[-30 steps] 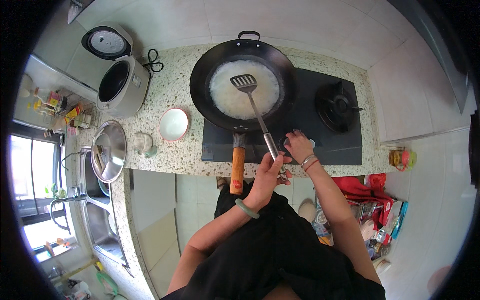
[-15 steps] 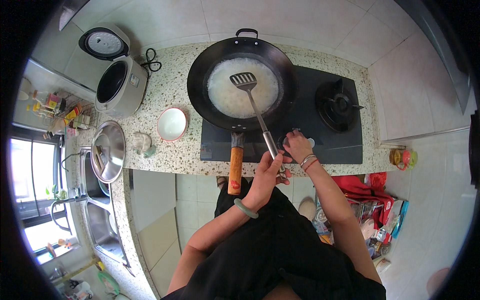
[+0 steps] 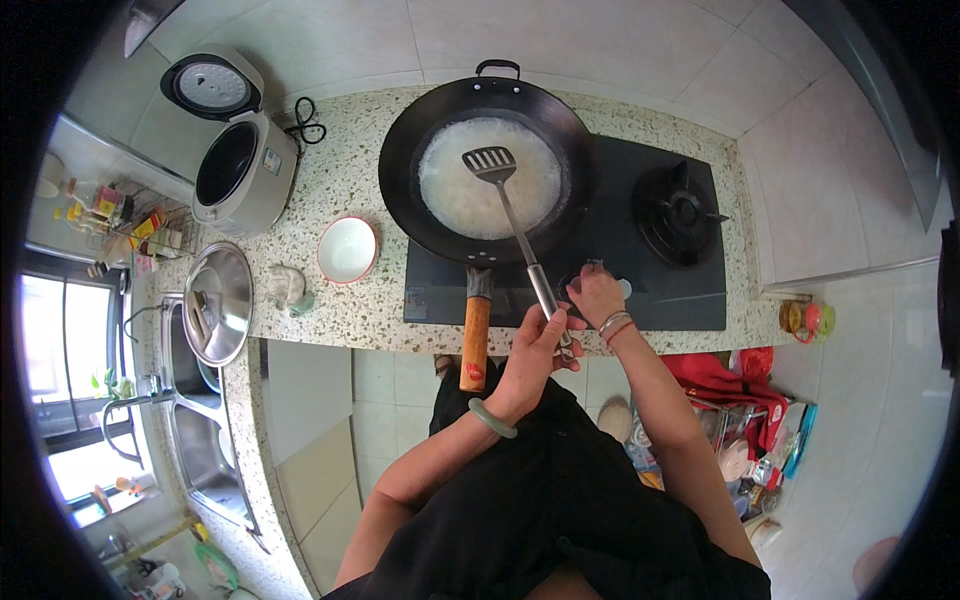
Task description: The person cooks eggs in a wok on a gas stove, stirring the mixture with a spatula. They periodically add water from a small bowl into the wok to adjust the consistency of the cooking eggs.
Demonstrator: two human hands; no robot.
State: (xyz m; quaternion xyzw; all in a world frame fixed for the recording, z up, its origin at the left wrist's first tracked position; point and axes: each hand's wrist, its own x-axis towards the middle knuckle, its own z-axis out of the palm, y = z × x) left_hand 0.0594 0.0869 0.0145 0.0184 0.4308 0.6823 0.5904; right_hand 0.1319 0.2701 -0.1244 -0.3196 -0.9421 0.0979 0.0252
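Note:
My left hand (image 3: 532,362) is closed round the metal handle of a slotted spatula (image 3: 513,215). The spatula's slotted head lies over whitish, foamy liquid (image 3: 465,205) in a large black wok (image 3: 400,150). Toward me points the wok's wooden handle (image 3: 475,340), just left of my left hand and not held. At the front of the black gas hob (image 3: 660,300), my right hand (image 3: 597,294) has its fingers closed on a control knob, which they mostly hide. A second, round knob (image 3: 625,288) shows beside that hand.
Left of the wok sits a white bowl with a red rim (image 3: 347,250). Farther left are an open rice cooker (image 3: 240,180), a metal lid (image 3: 230,290) and a sink (image 3: 205,450). A bare burner (image 3: 683,212) is at the right, with small coloured cups (image 3: 806,318) by the wall.
The whole scene sits very slightly farther right and lower in the picture. Both hands, the spatula and the wok keep their places relative to each other.

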